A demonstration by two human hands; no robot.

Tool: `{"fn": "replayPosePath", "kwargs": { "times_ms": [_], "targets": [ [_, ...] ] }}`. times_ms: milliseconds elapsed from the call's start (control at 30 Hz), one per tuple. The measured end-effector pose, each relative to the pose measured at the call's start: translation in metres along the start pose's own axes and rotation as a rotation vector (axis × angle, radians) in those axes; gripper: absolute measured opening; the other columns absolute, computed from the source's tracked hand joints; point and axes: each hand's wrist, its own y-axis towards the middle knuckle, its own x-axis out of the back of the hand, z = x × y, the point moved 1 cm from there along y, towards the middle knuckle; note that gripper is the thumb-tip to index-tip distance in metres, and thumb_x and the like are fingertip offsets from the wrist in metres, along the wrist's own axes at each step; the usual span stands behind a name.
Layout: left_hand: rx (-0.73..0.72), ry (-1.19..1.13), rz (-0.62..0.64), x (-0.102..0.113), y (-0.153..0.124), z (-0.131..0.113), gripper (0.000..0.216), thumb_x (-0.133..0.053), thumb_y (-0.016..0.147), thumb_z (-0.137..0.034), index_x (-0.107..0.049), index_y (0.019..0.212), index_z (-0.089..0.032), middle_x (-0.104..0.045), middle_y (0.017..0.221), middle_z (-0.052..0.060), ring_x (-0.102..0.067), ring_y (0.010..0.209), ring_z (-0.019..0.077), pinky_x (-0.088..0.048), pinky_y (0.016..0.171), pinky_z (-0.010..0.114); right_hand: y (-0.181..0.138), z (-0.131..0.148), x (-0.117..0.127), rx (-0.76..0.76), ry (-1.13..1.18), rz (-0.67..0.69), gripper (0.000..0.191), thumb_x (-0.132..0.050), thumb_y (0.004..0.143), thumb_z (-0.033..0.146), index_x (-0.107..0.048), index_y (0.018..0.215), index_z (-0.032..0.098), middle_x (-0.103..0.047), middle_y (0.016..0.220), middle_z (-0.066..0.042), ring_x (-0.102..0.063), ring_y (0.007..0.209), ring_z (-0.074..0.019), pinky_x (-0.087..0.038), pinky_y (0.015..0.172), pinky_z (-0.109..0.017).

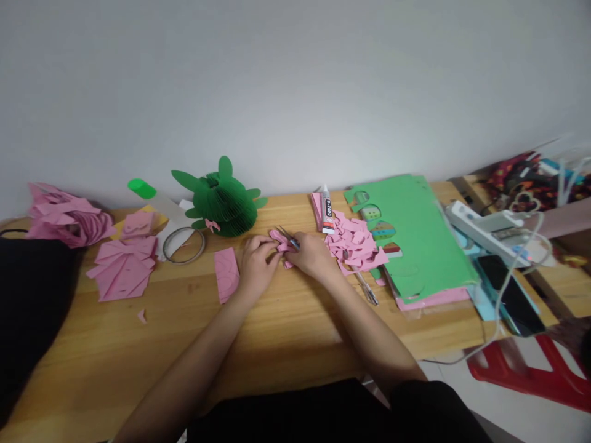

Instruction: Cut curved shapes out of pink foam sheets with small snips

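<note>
Both of my hands meet over the middle of the wooden table. My left hand [258,263] pinches a small folded piece of pink paper [278,238]. Small scissors [287,236] are in my right hand [313,255], with the blades pointing up and left beside that paper; the handles are mostly hidden by my fingers. Just left of my left hand lies a pink paper strip [226,275] with a curved outline drawn on it. To the right of my right hand is a heap of pink paper scraps [353,241].
Behind my hands stands a green honeycomb paper shape [225,206]. A tape roll [203,246], pink folded papers [124,267] and a glue tube [327,212] lie around. Green sheets [415,240], a pen [367,288], a power strip [484,231] and a phone [510,295] are at right.
</note>
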Motion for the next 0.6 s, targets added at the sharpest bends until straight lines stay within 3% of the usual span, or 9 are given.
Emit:
{"fn": "replayPosePath", "kwargs": {
  "times_ms": [267, 600],
  "targets": [
    [0.012, 0.027, -0.003, 0.000, 0.000, -0.001, 0.018, -0.070, 0.077, -0.008, -0.074, 0.088, -0.021, -0.067, 0.094, 0.006, -0.064, 0.095, 0.0239, -0.052, 0.086, 0.039, 0.004, -0.008, -0.001, -0.007, 0.083, -0.019, 0.027, -0.070, 0.080, 0.030, -0.072, 0.101, 0.013, -0.079, 0.091, -0.012, -0.073, 0.086, -0.0250, -0.044, 0.063, -0.026],
    [-0.004, 0.061, -0.010, 0.002, -0.002, -0.005, 0.020, -0.071, 0.077, -0.009, -0.073, 0.092, -0.022, -0.068, 0.105, 0.007, -0.063, 0.102, 0.0260, -0.051, 0.090, 0.042, 0.007, -0.009, -0.004, 0.016, 0.155, -0.019, 0.034, -0.072, 0.077, 0.026, -0.071, 0.109, 0.015, -0.078, 0.101, -0.011, -0.072, 0.095, -0.0249, -0.049, 0.072, -0.026]
  ]
}}
